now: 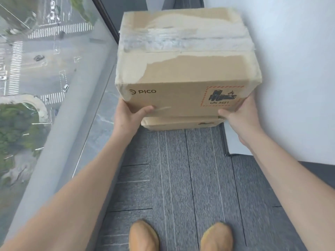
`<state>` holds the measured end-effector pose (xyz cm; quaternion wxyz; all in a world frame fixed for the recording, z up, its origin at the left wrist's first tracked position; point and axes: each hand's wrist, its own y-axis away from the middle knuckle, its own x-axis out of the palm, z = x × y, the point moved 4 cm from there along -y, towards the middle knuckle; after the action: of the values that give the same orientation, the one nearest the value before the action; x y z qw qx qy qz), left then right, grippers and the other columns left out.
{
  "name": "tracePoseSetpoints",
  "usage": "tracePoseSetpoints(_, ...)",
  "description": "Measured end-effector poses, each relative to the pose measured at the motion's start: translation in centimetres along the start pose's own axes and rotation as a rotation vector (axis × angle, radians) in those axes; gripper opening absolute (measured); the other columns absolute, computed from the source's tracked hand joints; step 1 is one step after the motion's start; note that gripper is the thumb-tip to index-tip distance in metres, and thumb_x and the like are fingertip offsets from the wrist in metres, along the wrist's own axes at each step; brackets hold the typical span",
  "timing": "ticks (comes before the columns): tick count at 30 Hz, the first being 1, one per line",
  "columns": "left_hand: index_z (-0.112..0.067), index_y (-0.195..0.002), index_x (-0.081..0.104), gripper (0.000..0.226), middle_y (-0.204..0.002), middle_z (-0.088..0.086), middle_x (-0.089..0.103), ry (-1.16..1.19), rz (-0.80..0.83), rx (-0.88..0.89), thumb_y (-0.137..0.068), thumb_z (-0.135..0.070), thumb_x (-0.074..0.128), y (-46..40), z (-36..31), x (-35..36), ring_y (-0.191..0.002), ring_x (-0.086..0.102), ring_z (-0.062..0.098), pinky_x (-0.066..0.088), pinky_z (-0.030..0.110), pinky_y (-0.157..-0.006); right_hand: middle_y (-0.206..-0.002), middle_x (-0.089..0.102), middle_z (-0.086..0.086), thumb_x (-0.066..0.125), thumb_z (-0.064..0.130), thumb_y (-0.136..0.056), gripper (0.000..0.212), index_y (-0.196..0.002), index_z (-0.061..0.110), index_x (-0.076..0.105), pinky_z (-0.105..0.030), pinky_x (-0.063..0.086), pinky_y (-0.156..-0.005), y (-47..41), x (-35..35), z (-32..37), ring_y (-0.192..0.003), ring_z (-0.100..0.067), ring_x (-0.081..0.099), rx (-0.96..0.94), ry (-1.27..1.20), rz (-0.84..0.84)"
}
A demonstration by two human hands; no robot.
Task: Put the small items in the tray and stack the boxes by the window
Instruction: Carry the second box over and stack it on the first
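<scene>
Gripping the top box [184, 69], left hand [129, 118] and right hand [239, 115] mostly hide the lower box [181, 123]

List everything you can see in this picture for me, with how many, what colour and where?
Top box: one, brown cardboard with torn tape, a PICO mark and a red-edged warning label, held over the lower box.
Lower box: one, brown cardboard, on the carpet under the top box, mostly hidden.
Window: one, clear glass, along the left, looking down on streets and trees.
Wall: one, white, on the right.
Carpet: grey striped tiles, covering the floor.
Slippers: two, tan, at the bottom edge.
Left hand: one, gripping the top box's lower left corner.
Right hand: one, gripping the top box's lower right corner.
</scene>
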<state>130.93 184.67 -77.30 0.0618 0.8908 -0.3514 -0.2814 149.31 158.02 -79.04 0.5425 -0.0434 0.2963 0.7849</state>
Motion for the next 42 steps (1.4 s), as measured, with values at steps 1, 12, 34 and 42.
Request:
tracePoseSetpoints(1, -0.03, -0.122, 0.048, 0.066, -0.108, -0.023, 0.063, -0.005, 0.003, -0.003, -0.07, -0.03, 0.088, -0.1, 1.0, 0.6, -0.104, 0.06, -0.004, 0.05, 0.028, -0.096, -0.122, 0.066, 0.011, 0.082, 0.006, -0.073, 0.07, -0.132, 0.024, 0.049, -0.04, 0.048, -0.104, -0.2, 0.1, -1.3, -0.115, -0.011, 0.062, 0.023, 0.02, 0.005)
tracePoseSetpoints(12, -0.021, -0.126, 0.057, 0.079, -0.116, -0.008, 0.071, -0.025, 0.052, -0.126, -0.061, -0.056, 0.083, 0.3, 6.2, 2.7, -0.108, 0.067, 0.012, 0.055, 0.043, -0.096, -0.106, 0.056, 0.012, 0.071, 0.006, -0.089, 0.047, -0.131, 0.004, 0.048, -0.022, 0.038, -0.096, -0.5, 0.9, -5.4, -0.106, -0.007, 0.055, 0.197, -0.042, 0.12)
tracePoseSetpoints(34, -0.012, -0.142, 0.045, 0.064, -0.133, 0.011, 0.057, -0.236, 0.241, -0.544, -0.086, -0.022, 0.073, 8.7, -1.6, -2.6, -0.108, 0.061, 0.026, 0.053, 0.042, -0.097, -0.152, 0.04, -0.013, 0.065, 0.028, -0.094, 0.072, -0.153, 0.014, 0.026, -0.044, 0.049, -0.102, 9.3, -3.2, 4.8, -0.115, -0.029, 0.057, 0.479, 0.197, 0.309)
tracePoseSetpoints(42, -0.014, -0.137, 0.049, 0.052, -0.132, 0.007, 0.058, -0.751, 0.651, -0.033, -0.089, -0.027, 0.066, 14.7, -23.5, -5.0, -0.108, 0.059, 0.022, 0.05, 0.033, -0.086, -0.138, 0.055, -0.008, 0.062, 0.03, -0.093, 0.051, -0.141, 0.017, 0.05, -0.039, 0.046, -0.104, 16.9, -11.3, 21.9, -0.122, -0.024, 0.055, 0.193, 0.525, 0.433)
